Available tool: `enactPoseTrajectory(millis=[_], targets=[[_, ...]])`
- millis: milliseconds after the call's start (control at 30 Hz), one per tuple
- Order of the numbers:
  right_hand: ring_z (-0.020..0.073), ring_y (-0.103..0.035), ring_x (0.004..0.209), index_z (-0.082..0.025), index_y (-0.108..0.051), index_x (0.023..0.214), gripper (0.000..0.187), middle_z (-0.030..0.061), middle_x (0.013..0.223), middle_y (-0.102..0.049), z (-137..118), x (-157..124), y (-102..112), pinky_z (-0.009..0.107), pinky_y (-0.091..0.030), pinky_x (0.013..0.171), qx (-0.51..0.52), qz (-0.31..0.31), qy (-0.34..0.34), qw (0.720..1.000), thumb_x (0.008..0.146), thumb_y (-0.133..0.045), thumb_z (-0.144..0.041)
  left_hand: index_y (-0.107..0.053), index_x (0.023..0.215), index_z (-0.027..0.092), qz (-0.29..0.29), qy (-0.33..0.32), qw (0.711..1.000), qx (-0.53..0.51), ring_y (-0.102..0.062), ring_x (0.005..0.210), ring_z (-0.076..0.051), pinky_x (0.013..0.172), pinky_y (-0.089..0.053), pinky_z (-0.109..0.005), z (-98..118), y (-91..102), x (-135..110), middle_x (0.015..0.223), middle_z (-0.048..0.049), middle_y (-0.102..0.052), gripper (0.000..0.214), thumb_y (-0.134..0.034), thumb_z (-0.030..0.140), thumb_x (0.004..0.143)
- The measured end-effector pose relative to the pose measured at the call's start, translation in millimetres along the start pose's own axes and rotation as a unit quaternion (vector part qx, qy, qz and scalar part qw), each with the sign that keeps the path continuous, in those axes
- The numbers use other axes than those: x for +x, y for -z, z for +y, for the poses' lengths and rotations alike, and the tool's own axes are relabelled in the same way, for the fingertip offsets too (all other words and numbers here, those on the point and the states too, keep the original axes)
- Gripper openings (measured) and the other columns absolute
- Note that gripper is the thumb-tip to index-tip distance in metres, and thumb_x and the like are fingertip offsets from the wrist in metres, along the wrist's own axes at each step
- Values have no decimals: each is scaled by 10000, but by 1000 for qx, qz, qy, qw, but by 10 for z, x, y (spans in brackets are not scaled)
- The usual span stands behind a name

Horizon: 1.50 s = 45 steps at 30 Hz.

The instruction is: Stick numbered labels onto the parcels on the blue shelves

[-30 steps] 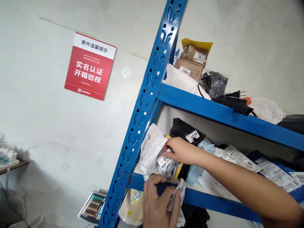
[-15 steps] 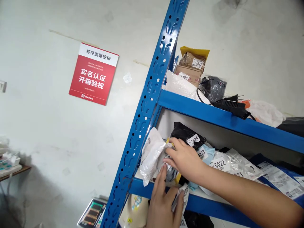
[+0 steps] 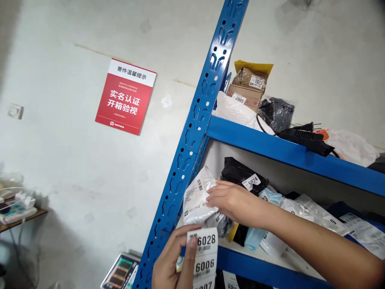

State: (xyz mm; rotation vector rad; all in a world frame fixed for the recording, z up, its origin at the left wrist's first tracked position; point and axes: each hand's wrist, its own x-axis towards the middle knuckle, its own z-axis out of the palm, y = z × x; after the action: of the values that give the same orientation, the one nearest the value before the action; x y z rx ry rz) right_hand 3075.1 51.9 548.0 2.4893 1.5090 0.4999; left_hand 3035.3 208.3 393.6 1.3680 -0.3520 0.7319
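Observation:
A strip of white number labels (image 3: pixel 205 253), its top one printed 6028, is pinched between the thumb and fingers of my left hand (image 3: pixel 176 257), low in front of the shelf. My right hand (image 3: pixel 236 200) reaches in from the right, its fingers curled over the right edge of a white plastic parcel (image 3: pixel 195 200); the thumb is hidden. That parcel stands tilted against the blue upright, its printed shipping label facing me. Just behind the right hand lies a black parcel (image 3: pixel 240 170) with a 6024 sticker. A grey wrapped parcel (image 3: pixel 221 224) sits below the fingers.
The blue rack upright (image 3: pixel 186 148) slants beside the parcels. More bagged parcels (image 3: pixel 319 210) fill the shelf rightward. Above, the upper shelf beam (image 3: pixel 288 150) carries boxes (image 3: pixel 248 92) and a black adapter (image 3: pixel 309 140). A red sign (image 3: pixel 126 98) hangs on the wall.
My left hand has drawn down and left, bringing the label strip into plain view. My right hand has shifted onto the white parcel, which has turned to show its label.

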Motion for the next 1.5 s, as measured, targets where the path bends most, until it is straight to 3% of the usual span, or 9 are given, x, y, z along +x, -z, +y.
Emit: enactPoseTrajectory(millis=[133, 233, 400, 567, 733, 867, 1033, 1300, 1500], targets=[[202, -570, 1080, -164, -646, 1031, 216, 100, 1036, -684, 48, -73, -50, 394, -444, 973, 56, -11, 26, 998, 875, -502, -124, -713, 868, 227, -38, 17, 999, -1, -647, 970, -192, 820, -521, -228, -73, 68, 148, 1078, -52, -684, 231, -555, 395, 856], [200, -583, 1036, -169, -633, 1061, 235, 98, 1050, -673, 44, -113, -46, 380, -454, 935, 87, -9, 11, 996, 851, -533, -138, -725, 923, 229, -55, 14, 998, 8, -667, 914, -186, 760, -539, -212, -113, 57, 222, 1025, -47, -707, 235, -573, 391, 848], [213, -585, 939, -194, -582, 1156, 461, 70, 1021, -657, -23, -95, 3, 375, -460, 857, 150, -16, -38, 988, 718, -697, -283, -723, 838, 195, -2, -47, 997, 58, -666, 781, -151, 682, -530, -180, -169, -7, 254, 922, -42, -720, 197, -592, 342, 843], [150, -582, 865, -203, -640, 970, 240, 18, 912, -648, -55, -63, -59, 303, -438, 815, 246, 15, -114, 963, 808, -672, -378, -716, 837, 202, 26, -122, 986, 108, -666, 786, -142, 705, -512, -195, -194, -60, 235, 899, -28, -720, 143, -594, 276, 852], [139, -593, 800, -180, -658, 820, 194, 16, 836, -637, -23, -101, -201, 276, -444, 759, 306, 63, -175, 934, 805, -681, -372, -683, 815, 204, 52, -204, 965, 157, -656, 736, -133, 703, -491, -223, -196, -111, 247, 785, -1, -709, 113, -588, 245, 862], [151, -593, 804, -179, -668, 800, 198, 23, 812, -641, -3, -146, -223, 295, -446, 778, 302, 62, -171, 936, 809, -676, -377, -635, 987, 196, 13, -251, 944, 215, -664, 777, -149, 696, -511, -233, -216, -120, 265, 891, -33, -722, 147, -571, 260, 872], [154, -588, 793, -177, -671, 791, 200, 23, 784, -631, -17, -201, -202, 295, -458, 749, 306, 55, -176, 934, 817, -668, -375, -532, 733, 207, -2, -252, 926, 280, -559, 518, -138, 512, -431, -230, -234, -141, 279, 556, 23, -569, 182, -512, 279, 898], [151, -614, 780, -181, -699, 810, 172, 27, 792, -665, -52, -217, -208, 297, -479, 764, 335, 78, -207, 916, 817, -672, -350, -450, 683, 214, 5, -222, 925, 309, -519, 506, -137, 489, -373, -230, -259, -182, 292, 540, 29, -519, 255, -499, 326, 906], [148, -625, 781, -231, -744, 884, 143, 43, 857, -681, -75, -186, -229, 292, -505, 720, 322, 129, -217, 913, 843, -643, -325, -418, 642, 211, 32, -237, 922, 304, -499, 491, -128, 504, -367, -231, -259, -199, 300, 512, 34, -485, 303, -492, 328, 912]])
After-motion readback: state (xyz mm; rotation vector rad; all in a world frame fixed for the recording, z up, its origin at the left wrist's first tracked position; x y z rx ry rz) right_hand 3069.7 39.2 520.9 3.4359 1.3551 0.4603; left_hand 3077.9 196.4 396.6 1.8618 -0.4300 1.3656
